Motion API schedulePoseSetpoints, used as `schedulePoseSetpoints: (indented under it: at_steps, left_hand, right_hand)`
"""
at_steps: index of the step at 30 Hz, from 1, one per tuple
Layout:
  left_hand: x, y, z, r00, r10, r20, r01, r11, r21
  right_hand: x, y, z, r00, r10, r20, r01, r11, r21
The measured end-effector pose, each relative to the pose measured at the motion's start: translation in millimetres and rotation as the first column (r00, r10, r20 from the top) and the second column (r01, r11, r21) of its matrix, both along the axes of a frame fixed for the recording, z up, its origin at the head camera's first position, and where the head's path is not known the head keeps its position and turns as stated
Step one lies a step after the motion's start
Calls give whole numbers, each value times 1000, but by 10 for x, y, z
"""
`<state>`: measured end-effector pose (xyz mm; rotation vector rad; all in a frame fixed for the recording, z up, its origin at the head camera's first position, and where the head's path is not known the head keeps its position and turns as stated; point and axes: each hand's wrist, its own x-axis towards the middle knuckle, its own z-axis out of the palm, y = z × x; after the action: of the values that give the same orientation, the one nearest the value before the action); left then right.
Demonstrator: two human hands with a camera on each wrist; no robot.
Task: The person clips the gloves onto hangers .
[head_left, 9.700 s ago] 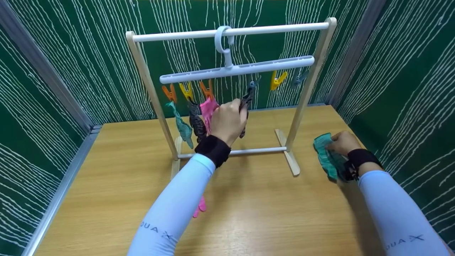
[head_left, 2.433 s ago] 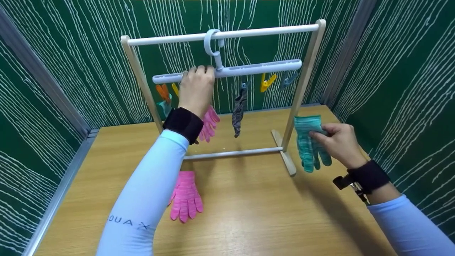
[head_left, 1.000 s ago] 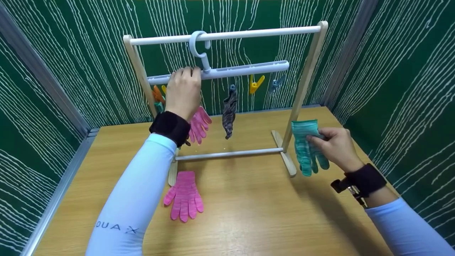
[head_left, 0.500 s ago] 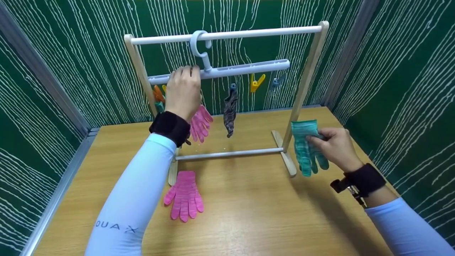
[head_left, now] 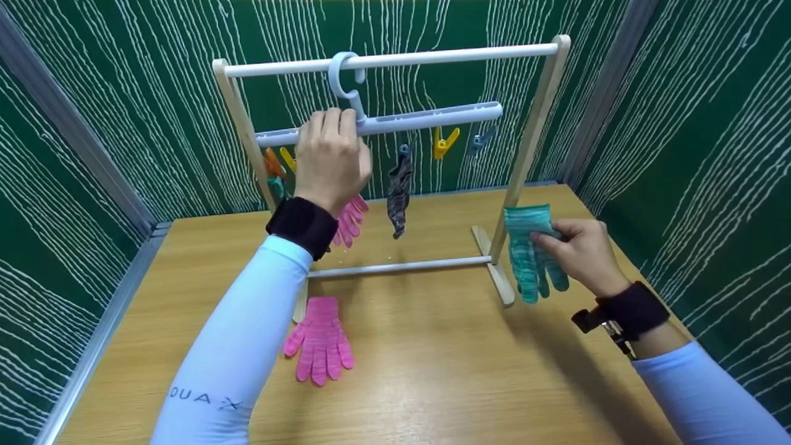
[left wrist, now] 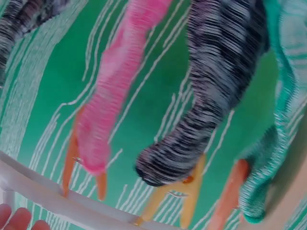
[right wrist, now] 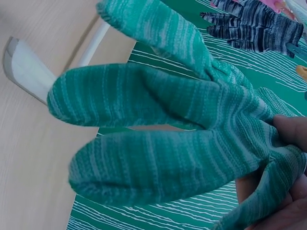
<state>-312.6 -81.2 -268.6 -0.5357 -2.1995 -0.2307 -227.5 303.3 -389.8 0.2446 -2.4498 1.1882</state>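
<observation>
My left hand (head_left: 330, 157) is at the bar of the pale hanger (head_left: 432, 119), fingertips over it and thumb held apart. In the left wrist view, fingertips (left wrist: 21, 221) show beside the bar. My right hand (head_left: 584, 250) pinches a teal striped knit glove (head_left: 525, 253) in the air beside the rack, its fingers hanging down. Clothespins hold a pink glove (left wrist: 115, 91), a black-and-grey glove (left wrist: 216, 67) and a teal glove (left wrist: 280, 96). Another black-and-grey glove (head_left: 399, 198) hangs farther right. My left hand partly hides the left-hand gloves in the head view.
A yellow clothespin (head_left: 445, 143) and a blue clothespin (head_left: 482, 141) hang at the hanger's right without gloves. The wooden rack (head_left: 534, 136) stands on the table (head_left: 445, 371). A pink glove (head_left: 320, 340) lies flat in front of its left foot. Green walls surround the table.
The hanger has slid left along the rack's rod. The teal glove was lifted off the table by my right hand. Lately my left hand has shifted slightly right, its thumb coming into view.
</observation>
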Motion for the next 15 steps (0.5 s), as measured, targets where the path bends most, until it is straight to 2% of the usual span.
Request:
schedulePoseSetpoints:
  at_steps: [6, 15]
  left_hand:
    - [57, 138, 16, 997, -59, -51, 60, 998, 18]
    - [134, 409, 40, 988, -156, 8, 156, 987, 41]
  right_hand:
    - [-18, -54, 37, 999, 2, -34, -3, 1000, -22]
    - [-30, -134, 120, 999, 7, -37, -8, 1000, -29]
